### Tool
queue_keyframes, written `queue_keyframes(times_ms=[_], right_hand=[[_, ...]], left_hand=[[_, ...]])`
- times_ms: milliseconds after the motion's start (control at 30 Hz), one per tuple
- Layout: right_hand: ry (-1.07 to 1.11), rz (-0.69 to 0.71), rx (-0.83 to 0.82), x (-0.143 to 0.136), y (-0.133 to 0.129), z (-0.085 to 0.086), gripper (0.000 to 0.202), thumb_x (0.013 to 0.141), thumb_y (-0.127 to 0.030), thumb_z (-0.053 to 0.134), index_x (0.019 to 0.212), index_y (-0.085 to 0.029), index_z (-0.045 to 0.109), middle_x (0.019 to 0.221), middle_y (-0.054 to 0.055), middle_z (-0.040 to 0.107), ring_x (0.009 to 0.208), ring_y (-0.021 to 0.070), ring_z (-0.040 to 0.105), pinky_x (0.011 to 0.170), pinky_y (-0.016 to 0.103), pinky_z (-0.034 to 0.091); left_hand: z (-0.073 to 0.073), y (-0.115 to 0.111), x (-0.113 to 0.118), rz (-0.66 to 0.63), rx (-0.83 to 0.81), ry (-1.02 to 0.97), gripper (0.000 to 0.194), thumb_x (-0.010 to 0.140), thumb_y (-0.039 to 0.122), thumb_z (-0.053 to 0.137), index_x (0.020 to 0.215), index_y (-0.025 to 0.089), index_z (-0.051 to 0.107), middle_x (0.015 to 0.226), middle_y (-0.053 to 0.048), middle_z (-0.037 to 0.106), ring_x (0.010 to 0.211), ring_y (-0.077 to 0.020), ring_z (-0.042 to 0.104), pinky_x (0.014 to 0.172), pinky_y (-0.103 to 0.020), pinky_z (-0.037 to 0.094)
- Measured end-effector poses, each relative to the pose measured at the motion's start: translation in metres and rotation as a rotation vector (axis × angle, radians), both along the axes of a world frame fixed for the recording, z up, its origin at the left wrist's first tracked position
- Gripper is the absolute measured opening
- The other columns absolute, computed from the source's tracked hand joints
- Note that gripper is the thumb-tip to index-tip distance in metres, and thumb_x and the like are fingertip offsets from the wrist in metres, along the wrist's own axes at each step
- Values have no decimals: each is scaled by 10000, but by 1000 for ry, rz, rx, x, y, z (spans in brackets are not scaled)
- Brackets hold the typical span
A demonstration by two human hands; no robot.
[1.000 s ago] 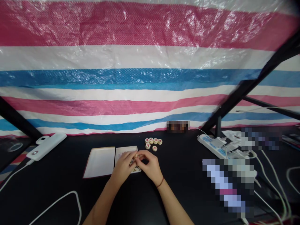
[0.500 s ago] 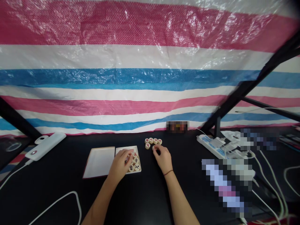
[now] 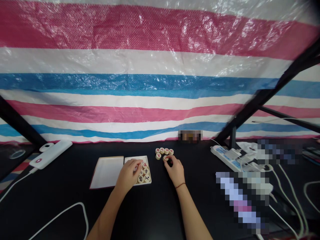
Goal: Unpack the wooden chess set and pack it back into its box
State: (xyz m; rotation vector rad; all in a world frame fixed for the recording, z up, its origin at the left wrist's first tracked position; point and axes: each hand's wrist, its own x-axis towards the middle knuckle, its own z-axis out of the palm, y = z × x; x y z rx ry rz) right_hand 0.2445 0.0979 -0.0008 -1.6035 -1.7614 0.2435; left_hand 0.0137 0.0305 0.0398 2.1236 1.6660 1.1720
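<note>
Cream Chinese chess pieces with painted characters fill part of a shallow white box (image 3: 150, 176), whose lid (image 3: 107, 171) lies open to its left. My left hand (image 3: 128, 173) is over the box, fingers curled down among the pieces. Its fingertips are partly hidden, so I cannot make out what they hold. To the right, my right hand (image 3: 175, 170) has thumb and finger on a red-marked Chinese chess piece (image 3: 165, 158) on the black table. Behind that piece stands a row of red-marked pieces (image 3: 162, 151), and another piece (image 3: 158, 156) sits just left of it.
A white power strip (image 3: 226, 158) with plugs and cables lies at the right, near a blurred-out object (image 3: 238, 200). On the left are a long white device (image 3: 51, 155) and a loose white cable (image 3: 82, 210). A striped plastic sheet (image 3: 140, 113) hangs behind the table.
My right hand's fingers have shifted slightly, and the piece at their tips now shows its red face in the second row. My left hand stays over the box. The view has moved slightly.
</note>
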Motion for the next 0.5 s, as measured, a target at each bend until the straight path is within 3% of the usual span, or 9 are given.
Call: queue_keyframes(times_ms=[200,500], right_hand=[[-18,13,22,0,-1,0,236,817,-347,501,931,-198,644,899,58,690,760,201,576,707,296,421],[-45,-2,60,-7,4,-1,219,833,-340,507,930,-195,638,834,48,690,721,184,579,678,276,413]], left_hand=[[-4,1,0,-17,-13,7,221,918,260,439,1016,235,636,970,-53,688,930,-196,632,834,-343,519],[0,1,-2,5,-13,2,211,909,264,456,994,236,647,953,-47,697,912,-198,640,818,-338,524]])
